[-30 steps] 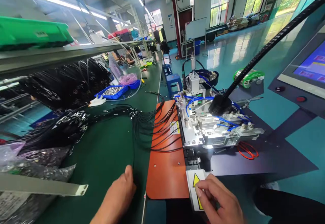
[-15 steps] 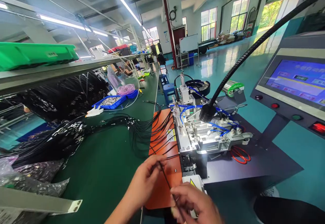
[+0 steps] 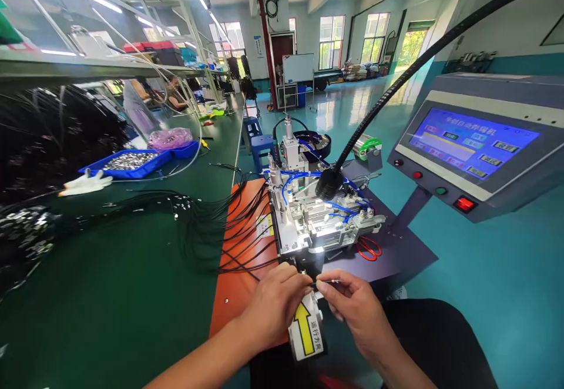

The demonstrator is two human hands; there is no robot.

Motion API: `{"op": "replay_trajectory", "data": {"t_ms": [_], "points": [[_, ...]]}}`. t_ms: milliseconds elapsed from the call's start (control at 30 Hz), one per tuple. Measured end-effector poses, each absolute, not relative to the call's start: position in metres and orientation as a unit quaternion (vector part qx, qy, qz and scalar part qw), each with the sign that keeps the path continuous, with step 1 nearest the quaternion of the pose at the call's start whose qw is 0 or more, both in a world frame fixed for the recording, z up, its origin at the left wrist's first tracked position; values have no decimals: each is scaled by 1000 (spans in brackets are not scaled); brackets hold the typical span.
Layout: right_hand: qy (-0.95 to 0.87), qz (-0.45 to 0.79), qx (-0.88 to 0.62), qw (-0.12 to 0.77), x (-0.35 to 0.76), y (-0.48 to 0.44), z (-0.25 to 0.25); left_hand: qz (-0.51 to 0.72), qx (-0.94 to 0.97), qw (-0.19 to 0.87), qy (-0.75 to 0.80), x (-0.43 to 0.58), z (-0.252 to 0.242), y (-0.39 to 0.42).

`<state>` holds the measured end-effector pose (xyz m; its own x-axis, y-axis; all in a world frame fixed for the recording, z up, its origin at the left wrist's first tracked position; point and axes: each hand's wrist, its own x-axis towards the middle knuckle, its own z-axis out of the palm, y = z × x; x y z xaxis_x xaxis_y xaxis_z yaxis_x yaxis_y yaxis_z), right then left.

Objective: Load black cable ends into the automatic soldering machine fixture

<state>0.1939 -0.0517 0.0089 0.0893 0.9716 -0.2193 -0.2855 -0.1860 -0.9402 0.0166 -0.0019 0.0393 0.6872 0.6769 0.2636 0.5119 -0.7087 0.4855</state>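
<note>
While 1 yellow arrow [image 3: 304, 331] shows just below, 2 hands [image 3: 277, 296] [image 3: 356, 309] pinch 1 black cable [image 3: 314, 285].

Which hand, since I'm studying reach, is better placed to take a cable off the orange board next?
Probably the left hand: it's nearer the cables on the orange board, with the right hand beyond it.

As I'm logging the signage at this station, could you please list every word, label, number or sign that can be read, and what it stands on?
"运行方向": beside a yellow arrow, on a white label.
Blue screen: lettering too blurred to quote reliably.
Small label on the orange board: too small to read.
Wall sign: too small to read.
</note>
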Motion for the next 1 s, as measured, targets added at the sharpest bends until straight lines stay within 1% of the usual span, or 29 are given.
{"op": "replay_trajectory", "data": {"t_ms": [167,300,400,533,667,767,833,1000], "points": [[-385,566,-522,509,195,-49,12,263,883,236,310,11,23,-7],[-418,537,-532,504,195,-49,9,288,868,234,330,11,14,-9],[-441,446,-580,520,199,-55,2,283,861,224,359,12,10,-9],[-526,290,-638,481,207,-65,-5,281,857,222,370,14,11,-8],[-582,223,-634,457,207,-69,-5,280,860,210,371,15,11,-8],[-595,223,-623,456,204,-69,-3,277,862,203,372,14,11,-8],[-585,244,-618,465,202,-69,-2,277,862,200,375,14,11,-9],[-477,373,-600,522,199,-67,0,284,857,195,382,15,10,-9]]}}
